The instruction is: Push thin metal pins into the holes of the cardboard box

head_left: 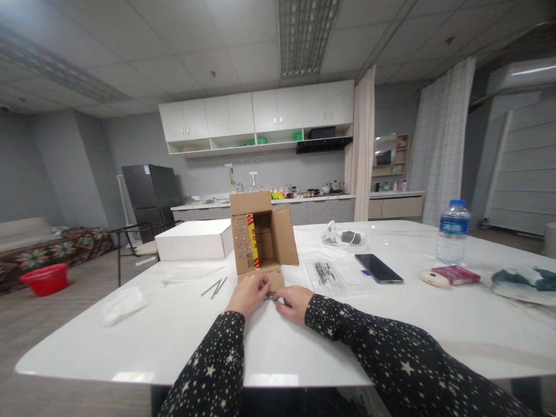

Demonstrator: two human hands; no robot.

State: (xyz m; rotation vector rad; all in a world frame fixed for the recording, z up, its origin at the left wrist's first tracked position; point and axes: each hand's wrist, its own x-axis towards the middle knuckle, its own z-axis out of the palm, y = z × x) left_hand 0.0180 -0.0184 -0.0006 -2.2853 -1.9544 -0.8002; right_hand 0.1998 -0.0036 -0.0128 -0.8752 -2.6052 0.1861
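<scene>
A small open cardboard box [260, 240] lies on its side on the white table [174, 336], its flaps spread and a red and yellow label inside. My left hand [248, 293] rests against the box's lower flap. My right hand [294, 302] sits just right of it. Both hands pinch a small dark metal item [270, 296] between their fingertips in front of the box. Both sleeves are black with white stars.
A white flat box [193, 239] lies left of the cardboard box. Loose nails [214, 287], a crumpled tissue [123, 303], a clear bag of screws [325, 273], a phone [379, 268], a water bottle [452, 231] and a pink packet [456, 274] lie around.
</scene>
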